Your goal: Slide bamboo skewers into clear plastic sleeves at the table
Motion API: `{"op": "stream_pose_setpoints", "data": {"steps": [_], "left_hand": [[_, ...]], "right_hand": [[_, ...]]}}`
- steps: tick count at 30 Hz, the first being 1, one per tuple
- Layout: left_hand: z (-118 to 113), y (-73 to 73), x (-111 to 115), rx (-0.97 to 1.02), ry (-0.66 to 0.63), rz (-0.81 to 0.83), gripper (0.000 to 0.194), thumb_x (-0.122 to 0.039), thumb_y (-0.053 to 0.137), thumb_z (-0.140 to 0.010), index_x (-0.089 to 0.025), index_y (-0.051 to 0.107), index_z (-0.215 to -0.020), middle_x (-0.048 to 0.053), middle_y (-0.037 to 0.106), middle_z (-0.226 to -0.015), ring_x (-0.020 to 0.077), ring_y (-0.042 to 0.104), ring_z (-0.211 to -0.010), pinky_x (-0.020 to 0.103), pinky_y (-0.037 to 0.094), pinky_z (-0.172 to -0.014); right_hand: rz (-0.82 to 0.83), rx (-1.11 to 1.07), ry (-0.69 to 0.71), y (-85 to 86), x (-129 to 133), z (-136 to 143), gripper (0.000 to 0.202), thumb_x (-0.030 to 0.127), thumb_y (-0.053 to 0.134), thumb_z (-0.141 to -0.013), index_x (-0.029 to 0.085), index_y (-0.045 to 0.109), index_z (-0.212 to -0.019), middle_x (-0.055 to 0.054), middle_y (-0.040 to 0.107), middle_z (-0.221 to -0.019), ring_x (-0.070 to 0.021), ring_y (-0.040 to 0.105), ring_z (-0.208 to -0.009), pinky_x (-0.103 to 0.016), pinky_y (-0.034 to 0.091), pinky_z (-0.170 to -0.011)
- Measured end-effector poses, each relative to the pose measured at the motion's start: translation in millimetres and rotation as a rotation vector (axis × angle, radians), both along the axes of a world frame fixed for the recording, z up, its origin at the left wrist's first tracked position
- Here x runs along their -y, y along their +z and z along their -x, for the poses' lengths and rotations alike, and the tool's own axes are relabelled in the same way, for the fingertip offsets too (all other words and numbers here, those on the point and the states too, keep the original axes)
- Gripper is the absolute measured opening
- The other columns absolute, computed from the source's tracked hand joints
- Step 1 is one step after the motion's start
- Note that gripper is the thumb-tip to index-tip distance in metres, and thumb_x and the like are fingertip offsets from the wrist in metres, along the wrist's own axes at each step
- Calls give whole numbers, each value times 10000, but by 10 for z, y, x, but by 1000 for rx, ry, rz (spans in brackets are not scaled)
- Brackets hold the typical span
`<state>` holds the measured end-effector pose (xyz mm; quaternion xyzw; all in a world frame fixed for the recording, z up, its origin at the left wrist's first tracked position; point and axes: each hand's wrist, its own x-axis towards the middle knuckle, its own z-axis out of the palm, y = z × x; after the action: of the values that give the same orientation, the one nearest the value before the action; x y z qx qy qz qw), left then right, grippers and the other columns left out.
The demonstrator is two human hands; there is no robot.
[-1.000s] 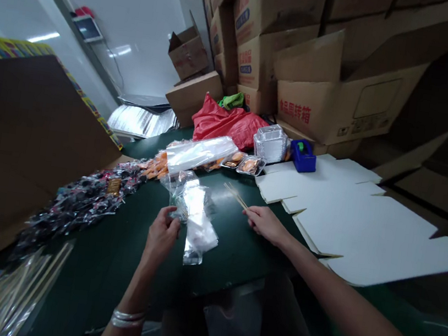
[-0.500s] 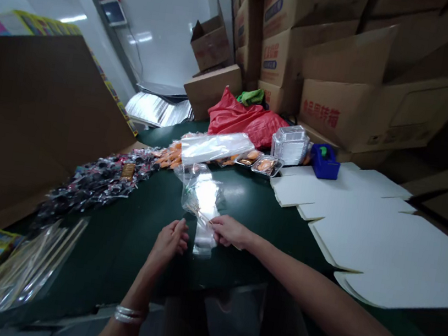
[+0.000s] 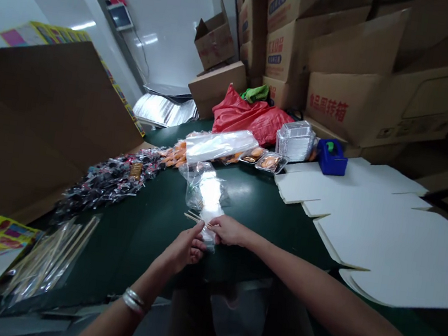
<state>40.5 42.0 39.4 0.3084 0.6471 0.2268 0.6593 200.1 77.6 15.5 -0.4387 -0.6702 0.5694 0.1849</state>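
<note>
Several thin wooden sticks lie crosswise in the fingers of my right hand, which is closed on them. Their free ends point left, over the top of my left thumb. My left hand is close by, fingers loosely curled and thumb apart, its thumb tip at the sticks; whether it touches them is hard to see. Beneath both hands lies a clear plastic bag or sleeve, shiny with glare, on the dark green table. Another crumpled clear bag is beside its far end.
Bagged wooden sticks lie at left, near a heap of dark wrapped packets. Behind are orange packets, clear trays and a blue tape dispenser. White card sheets cover the right; cardboard boxes stand behind.
My left hand has moved right and up, next to my right hand. The sticks have turned so their free ends point left. The view has shifted slightly.
</note>
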Motion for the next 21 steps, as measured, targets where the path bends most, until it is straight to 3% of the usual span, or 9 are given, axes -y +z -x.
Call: {"op": "stream_pose_setpoints", "data": {"steps": [4,8,13,19,21], "left_hand": [[24,-15,-34,9,-33,8,190,-241,672,-712,-141,531,-790,-12,587,-578,46,464,-415,155,321,-433],[99,-31,-34,47,-5,8,108,-83,625,-677,-136,569,-752,-5,617,-639,37,486,-448,147,364,-453],[212,-6,-63,202,14,77,117,-140,601,-720,-137,621,-835,41,682,-808,77,601,-569,165,460,-534],[203,-21,-115,195,32,122,390,-512,594,-783,-125,605,-831,70,678,-780,147,653,-633,219,489,-542],[183,-57,-117,151,30,92,313,-437,643,-773,-129,605,-810,53,671,-757,115,630,-594,203,488,-556]], "right_hand": [[-106,45,52,14,14,-8,194,95,474,-826,129,624,-709,19,566,-522,-83,483,-483,-181,323,-487],[-178,75,45,-32,14,-33,219,125,450,-849,126,653,-766,1,606,-570,-90,487,-501,-191,325,-505],[-252,114,60,-56,64,-44,243,141,423,-870,134,665,-844,1,607,-601,-96,504,-526,-193,333,-528],[-382,220,68,-59,138,64,180,76,499,-791,119,668,-749,-37,617,-661,-116,491,-606,-216,287,-555],[-396,237,80,-71,131,76,174,73,510,-780,127,674,-758,-37,623,-667,-119,494,-608,-217,285,-555]]}}
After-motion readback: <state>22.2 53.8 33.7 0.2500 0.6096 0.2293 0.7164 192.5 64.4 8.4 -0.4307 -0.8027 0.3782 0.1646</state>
